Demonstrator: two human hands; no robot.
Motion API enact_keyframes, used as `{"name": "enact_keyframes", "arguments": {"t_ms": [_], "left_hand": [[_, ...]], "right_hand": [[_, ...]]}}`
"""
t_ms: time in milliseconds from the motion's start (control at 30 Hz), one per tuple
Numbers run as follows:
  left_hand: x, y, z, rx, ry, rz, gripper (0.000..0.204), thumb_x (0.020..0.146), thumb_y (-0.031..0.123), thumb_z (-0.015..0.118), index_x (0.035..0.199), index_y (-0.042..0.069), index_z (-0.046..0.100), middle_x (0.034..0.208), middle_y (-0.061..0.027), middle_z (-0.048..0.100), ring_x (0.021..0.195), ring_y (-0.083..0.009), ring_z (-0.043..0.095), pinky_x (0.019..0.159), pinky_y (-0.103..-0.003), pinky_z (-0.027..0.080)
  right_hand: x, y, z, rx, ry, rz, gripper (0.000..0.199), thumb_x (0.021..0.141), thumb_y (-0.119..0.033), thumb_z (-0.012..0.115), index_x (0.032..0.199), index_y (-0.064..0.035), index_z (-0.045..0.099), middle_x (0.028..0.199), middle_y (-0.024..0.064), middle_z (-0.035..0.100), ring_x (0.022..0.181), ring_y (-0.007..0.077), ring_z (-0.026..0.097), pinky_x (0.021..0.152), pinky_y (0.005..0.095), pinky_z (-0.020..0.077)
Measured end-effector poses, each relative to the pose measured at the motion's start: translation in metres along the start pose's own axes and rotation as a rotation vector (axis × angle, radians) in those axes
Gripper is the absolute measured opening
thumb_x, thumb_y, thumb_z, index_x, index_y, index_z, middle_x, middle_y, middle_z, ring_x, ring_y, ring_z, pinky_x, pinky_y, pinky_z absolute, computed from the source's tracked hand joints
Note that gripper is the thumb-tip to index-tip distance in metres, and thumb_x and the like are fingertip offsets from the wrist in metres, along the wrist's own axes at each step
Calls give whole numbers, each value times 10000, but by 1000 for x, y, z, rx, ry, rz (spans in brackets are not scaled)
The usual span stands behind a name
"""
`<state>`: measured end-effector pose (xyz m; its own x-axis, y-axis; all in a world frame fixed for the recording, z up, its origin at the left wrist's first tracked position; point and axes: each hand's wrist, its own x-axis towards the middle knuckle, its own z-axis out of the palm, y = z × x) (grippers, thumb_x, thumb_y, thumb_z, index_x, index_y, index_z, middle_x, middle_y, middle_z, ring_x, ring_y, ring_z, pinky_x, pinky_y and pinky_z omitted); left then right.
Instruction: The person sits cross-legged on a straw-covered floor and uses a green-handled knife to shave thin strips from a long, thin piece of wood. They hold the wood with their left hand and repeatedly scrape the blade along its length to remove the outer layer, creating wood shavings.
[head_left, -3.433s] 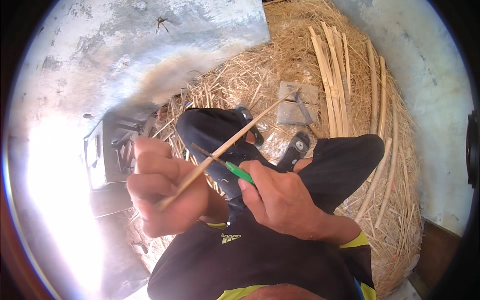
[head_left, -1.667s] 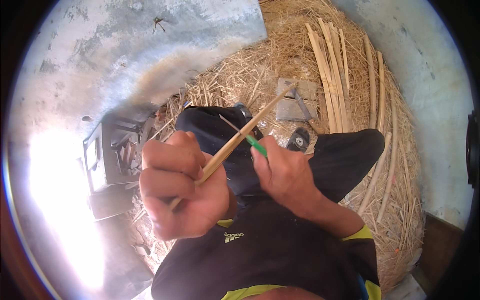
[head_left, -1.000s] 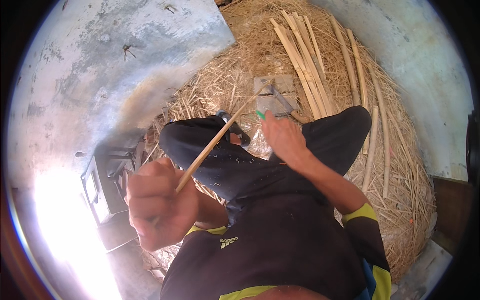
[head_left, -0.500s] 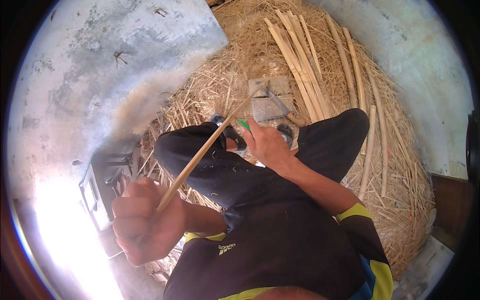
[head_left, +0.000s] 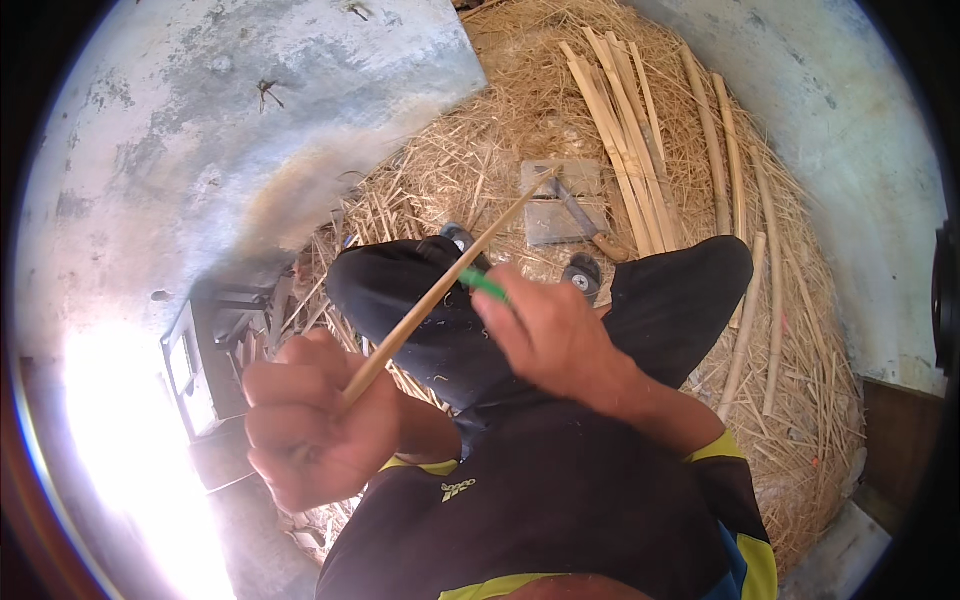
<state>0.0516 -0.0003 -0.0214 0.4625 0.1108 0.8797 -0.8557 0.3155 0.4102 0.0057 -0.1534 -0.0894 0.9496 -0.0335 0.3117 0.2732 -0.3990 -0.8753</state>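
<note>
My left hand (head_left: 312,425) is closed in a fist around one end of a long, thin bamboo strip (head_left: 447,285). The strip slants up and away to the right, over my knee, its far end above a stone block. In my right hand (head_left: 562,335) is a slim green-handled tool (head_left: 484,283), its kind hard to make out because of blur and the fingers over it. Its front end lies right against or just beside the strip's middle; I cannot tell whether they touch.
A wooden-handled knife (head_left: 580,215) rests on a grey stone block (head_left: 552,228) beyond my feet. Split bamboo strips (head_left: 628,150) and bamboo poles (head_left: 712,145) lie among straw-like shavings (head_left: 510,75). Walls (head_left: 330,90) stand on both sides; a dark box-like object (head_left: 205,350) sits at left.
My right hand with the green-handled tool has drawn back toward my body along the strip. My left hand keeps its hold. The whole view has shifted slightly.
</note>
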Motion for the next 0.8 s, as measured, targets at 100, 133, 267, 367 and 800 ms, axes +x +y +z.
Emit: {"name": "enact_keyframes", "arguments": {"t_ms": [100,133,267,367,800], "left_hand": [[-2,-6,6,-97,-175,55,370,851,285,374,526,109,347,524,-18,337,369,-67,178,356,-224,114],[-2,-8,8,-103,-211,76,367,841,286,386,524,102,371,505,-17,355,349,-64,193,346,-225,111],[0,-2,-5,-182,-301,73,353,819,281,417,517,98,398,472,-17,380,317,-59,225,317,-216,115],[-5,-7,4,-248,-326,69,349,809,283,431,511,102,408,463,-12,388,311,-53,236,309,-205,122],[3,-6,0,-268,-334,13,360,813,287,424,489,133,397,442,12,389,306,-44,232,315,-198,106]], "right_hand": [[-15,-17,-3,-147,-43,-112,163,883,-182,555,907,-21,539,582,157,551,532,327,588,481,410,448],[-19,-9,-3,-221,-50,-95,162,880,-185,558,898,-25,535,592,153,560,534,322,592,481,408,453],[-9,26,-4,-675,-227,288,185,880,-211,559,861,-34,510,638,130,582,546,312,595,490,407,467],[-22,23,-6,-466,-38,40,183,895,-213,535,859,-36,508,562,139,546,495,335,569,471,443,455],[-35,40,18,-269,-1,150,174,914,-191,495,878,-20,495,562,197,548,523,388,576,480,488,440]]}}
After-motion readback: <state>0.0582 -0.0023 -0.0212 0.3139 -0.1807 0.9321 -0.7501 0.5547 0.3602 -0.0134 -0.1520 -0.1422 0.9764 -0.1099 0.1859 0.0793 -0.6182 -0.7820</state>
